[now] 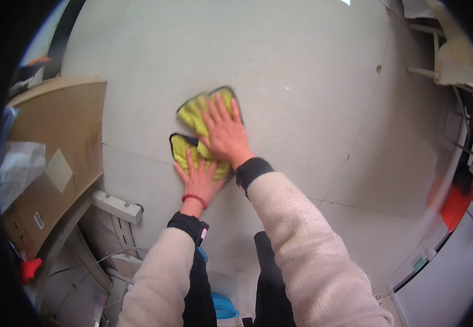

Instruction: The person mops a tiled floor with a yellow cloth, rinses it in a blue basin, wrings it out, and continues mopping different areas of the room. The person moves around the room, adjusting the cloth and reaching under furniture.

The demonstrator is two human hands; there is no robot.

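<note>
A yellow-green cloth (190,113) with dark edging lies crumpled and folded on the pale tiled floor (301,135). My right hand (227,134) rests palm down on its upper part, fingers extended along the fabric. Below and to the left, my left hand (198,178) is spread flat over the lower fold of the same cloth. Neither hand has its fingers curled around the fabric. A red bead bracelet (194,200) circles my left wrist, and both wrists have black bands. Part of the cloth is hidden under my palms.
On the left are a cardboard box (83,126) and a metal frame foot (117,207) with loose cables near it. A blue plastic container (224,306) sits by my legs. Along the right stand a pale metal rack (422,72) and a red-orange object (458,206).
</note>
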